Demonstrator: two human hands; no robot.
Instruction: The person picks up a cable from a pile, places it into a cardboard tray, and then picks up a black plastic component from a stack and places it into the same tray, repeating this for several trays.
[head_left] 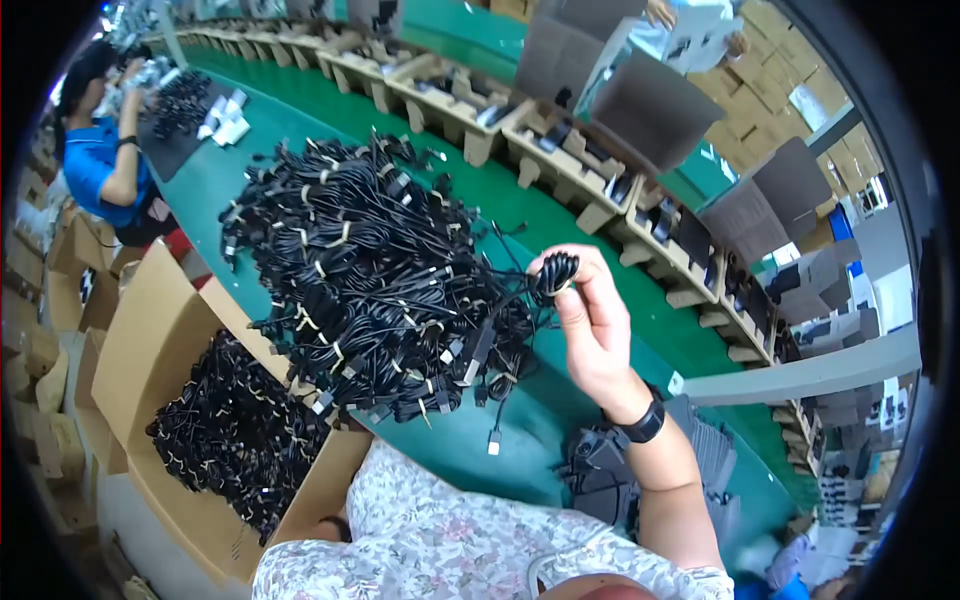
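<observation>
"Black coiled cable (pixel 557 274): where was it?"

"Pinched by the fingers (pixel 573 312) of the right hand (pixel 598 335), over the green bench (pixel 530 425), beside a heap of bundled cables (pixel 365 255)."

"And the left hand?"

"Out of view, its fingers impossible to tell; a carton (pixel 150 345) of cables stood alongside."

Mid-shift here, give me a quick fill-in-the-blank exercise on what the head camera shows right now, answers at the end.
1. The right hand holds a coiled cable whose colour is ____.
2. The big cable pile lies on a table coloured ____.
3. More cables lie in an open box made of ____.
4. The co-worker's shirt, at the upper left, is coloured ____.

Missing words: black; green; cardboard; blue.
</observation>
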